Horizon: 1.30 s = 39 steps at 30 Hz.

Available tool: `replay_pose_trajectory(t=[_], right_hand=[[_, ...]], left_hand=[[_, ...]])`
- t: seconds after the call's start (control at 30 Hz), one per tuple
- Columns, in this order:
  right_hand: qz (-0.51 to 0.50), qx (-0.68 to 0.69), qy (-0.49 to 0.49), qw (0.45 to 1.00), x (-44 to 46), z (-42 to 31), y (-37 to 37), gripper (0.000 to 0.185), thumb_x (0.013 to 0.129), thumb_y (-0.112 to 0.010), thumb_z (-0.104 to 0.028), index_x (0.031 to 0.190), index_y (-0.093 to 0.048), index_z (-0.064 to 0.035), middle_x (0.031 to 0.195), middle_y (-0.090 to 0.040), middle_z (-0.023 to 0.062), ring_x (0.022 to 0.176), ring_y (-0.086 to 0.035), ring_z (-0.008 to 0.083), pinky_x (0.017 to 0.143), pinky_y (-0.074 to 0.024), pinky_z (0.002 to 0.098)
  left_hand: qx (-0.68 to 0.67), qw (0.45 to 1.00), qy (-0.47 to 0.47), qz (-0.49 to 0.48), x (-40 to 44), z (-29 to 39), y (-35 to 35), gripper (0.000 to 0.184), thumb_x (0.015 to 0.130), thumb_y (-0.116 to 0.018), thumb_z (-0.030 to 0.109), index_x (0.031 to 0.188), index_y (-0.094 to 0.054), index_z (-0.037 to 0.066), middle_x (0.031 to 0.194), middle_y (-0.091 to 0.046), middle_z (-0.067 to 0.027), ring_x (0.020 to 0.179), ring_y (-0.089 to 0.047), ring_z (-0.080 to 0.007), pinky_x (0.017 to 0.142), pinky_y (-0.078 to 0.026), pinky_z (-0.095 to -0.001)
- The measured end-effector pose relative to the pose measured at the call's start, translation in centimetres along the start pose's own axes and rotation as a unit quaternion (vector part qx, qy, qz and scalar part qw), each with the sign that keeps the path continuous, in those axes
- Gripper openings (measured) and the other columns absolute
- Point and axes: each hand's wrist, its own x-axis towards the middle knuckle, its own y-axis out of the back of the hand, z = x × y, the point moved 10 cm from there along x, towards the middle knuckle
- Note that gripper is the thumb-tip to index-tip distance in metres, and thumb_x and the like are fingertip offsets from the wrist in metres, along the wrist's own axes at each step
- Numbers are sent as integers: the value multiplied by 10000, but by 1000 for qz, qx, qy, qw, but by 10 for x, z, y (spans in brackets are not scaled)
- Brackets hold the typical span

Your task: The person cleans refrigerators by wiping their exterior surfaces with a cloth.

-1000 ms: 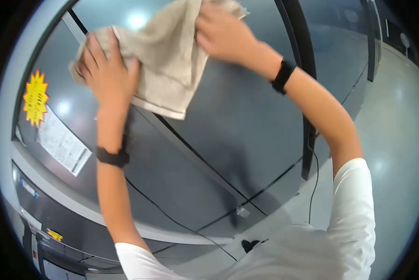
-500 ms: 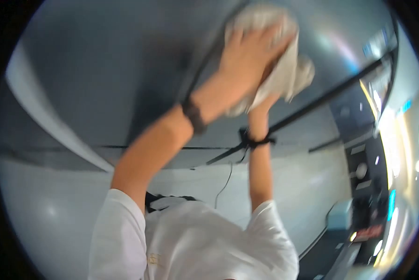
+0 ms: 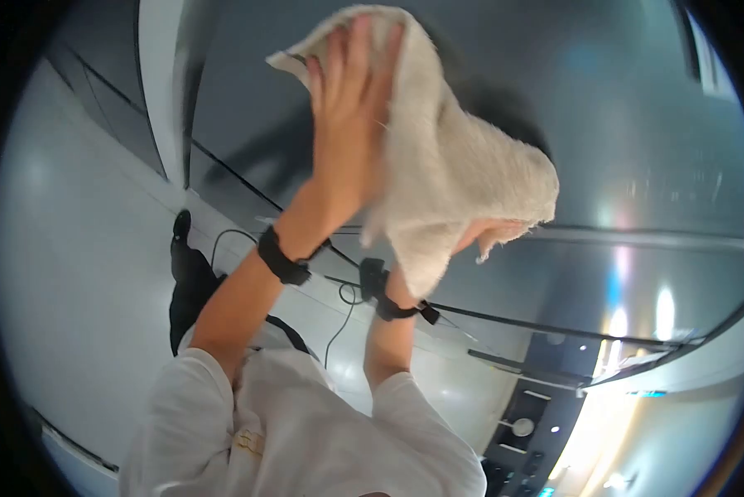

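A beige cloth (image 3: 426, 157) lies bunched and folded against a dark, glossy upright panel (image 3: 256, 74). My left hand (image 3: 351, 116) presses flat on its left part, fingers extended and slightly apart, with the thumb not visible. Lower and to the right, my right hand (image 3: 489, 232) is mostly covered by the cloth, which hangs over it and shows again beneath it; its fingertips are hidden. Black bands circle both wrists.
A pale vertical edge (image 3: 163, 83) borders the panel at the left. Below are the light floor (image 3: 82, 240), a thin black cable (image 3: 343, 323) and my dark-clad leg and shoe (image 3: 191, 282). Bright lights (image 3: 608, 414) and dark fixtures (image 3: 525, 414) stand at the lower right.
The view has turned considerably. The cloth and both hands have moved over the panel, away from the yellow star label and paper seen earlier. My right hand, previously visible, is now mostly under the cloth.
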Motion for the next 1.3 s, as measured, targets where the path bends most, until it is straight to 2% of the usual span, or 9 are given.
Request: replay_pose_trajectory(t=[0.23, 0.37, 0.53, 0.7, 0.87, 0.97, 1.1, 1.17, 1.3], right_hand=[[-198, 69, 35, 977, -34, -82, -112, 741, 907, -589, -211, 1509, -212, 2, 1579, -49, 290, 1439, 198, 449, 1120, 141, 590], [-191, 39, 20, 981, -31, -80, -118, 679, 908, -594, -129, 1474, -266, 50, 1562, -167, 278, 1466, 3, 408, 1146, 54, 543], [-186, 204, -52, 960, 22, -117, -132, 589, 925, -591, -120, 1419, -333, 69, 1492, -325, 254, 1415, -261, 331, 1156, -77, 444], [-136, 130, 27, 982, 17, -150, -189, 576, 884, -605, -125, 1369, -369, 79, 1422, -378, 271, 1352, -325, 408, 1116, -22, 610], [-254, 97, 95, 958, -34, -178, -247, 591, 782, -630, -108, 1318, -434, 46, 1319, -422, 295, 1223, -373, 523, 981, 65, 791], [-306, 69, 112, 943, -49, -164, -244, 345, 751, -666, -149, 1076, -619, -42, 1145, -539, 199, 1139, -438, 409, 1041, -120, 660], [-194, 12, 53, 979, -15, -126, -169, 403, 808, -620, -142, 1204, -602, -69, 1448, -420, 226, 1429, -192, 455, 1062, 144, 683], [-73, 36, -92, 992, 8, -94, -125, 471, 826, -659, -201, 1252, -567, -22, 1338, -524, 213, 1288, -430, 423, 1094, -184, 626], [48, 94, -135, 985, 28, -71, -86, 501, 832, -669, -234, 1264, -551, -10, 1302, -544, 209, 1226, -475, 406, 1053, -253, 597]], left_hand=[[23, 994, 107, -29, 10, -129, 70, 1101, 760, -715, 504, 1524, -118, -18, 1582, -91, -256, 1467, -89, -424, 1172, -119, -539], [-130, 985, 110, 4, 31, -142, 79, 976, 706, -812, 380, 1465, -315, 22, 1490, -348, -184, 1375, -335, -327, 1132, -280, -427], [-438, 862, 176, -186, 60, -190, 57, 732, 763, -802, 249, 1379, -464, 47, 1346, -537, -118, 1212, -542, -202, 1031, -429, -329], [-602, 745, 253, -136, 85, -188, 57, 560, 807, -748, 278, 1280, -554, 49, 1261, -579, -81, 1145, -575, -227, 999, -445, -342], [-543, 770, 260, -211, 78, -206, 74, 617, 763, -744, 288, 1296, -550, 46, 1323, -491, -154, 1207, -501, -294, 1020, -409, -396], [-503, 797, 255, -216, 70, -206, 84, 651, 736, -741, 294, 1305, -547, 43, 1361, -438, -198, 1245, -456, -334, 1032, -387, -428], [-426, 865, 190, -184, 80, -173, 93, 697, 701, -737, 302, 1318, -543, 40, 1411, -368, -257, 1295, -397, -388, 1049, -358, -471], [-323, 927, 109, -158, 90, -134, 107, 721, 683, -736, 306, 1324, -542, 39, 1436, -333, -286, 1320, -368, -415, 1058, -344, -492], [-55, 980, -79, -177, 88, -88, 89, 786, 639, -769, 297, 1374, -530, 150, 1524, -224, -274, 1349, -241, -554, 1066, -269, -640]])
